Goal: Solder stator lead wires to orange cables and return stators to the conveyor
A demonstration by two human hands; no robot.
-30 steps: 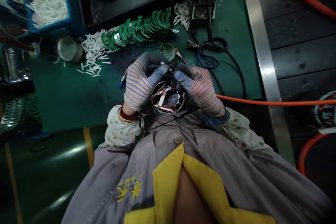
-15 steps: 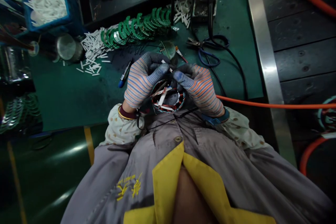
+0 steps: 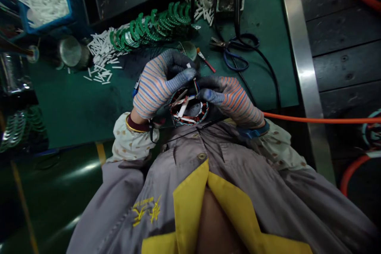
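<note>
Both my hands wear striped gloves with dark fingertips. My left hand (image 3: pixel 162 83) pinches a small white sleeve (image 3: pixel 189 65) between thumb and forefinger. Thin coloured wires (image 3: pixel 195 86) run down from it toward the fingertips of my right hand (image 3: pixel 229 96), which are closed at the wires; the exact grip is partly hidden. Just below the hands sits a round motor stator (image 3: pixel 205 116) with copper-coloured windings. White sleeved leads (image 3: pixel 183 108) lie across its opening.
Green curved parts (image 3: pixel 151 27) stand in a row behind, beside loose white tubes (image 3: pixel 102 49). Blue-handled scissors (image 3: pixel 238 53), a red brush (image 3: pixel 206 61) and a metal cup (image 3: pixel 189 49) lie beyond my hands. A blue bin (image 3: pixel 70 12) stands far left. An orange hose (image 3: pixel 312 119) runs right.
My hands have drawn apart, the right moving right and slightly down. Coloured wires now show between them below the white sleeve. The stator has stayed nearly in place.
</note>
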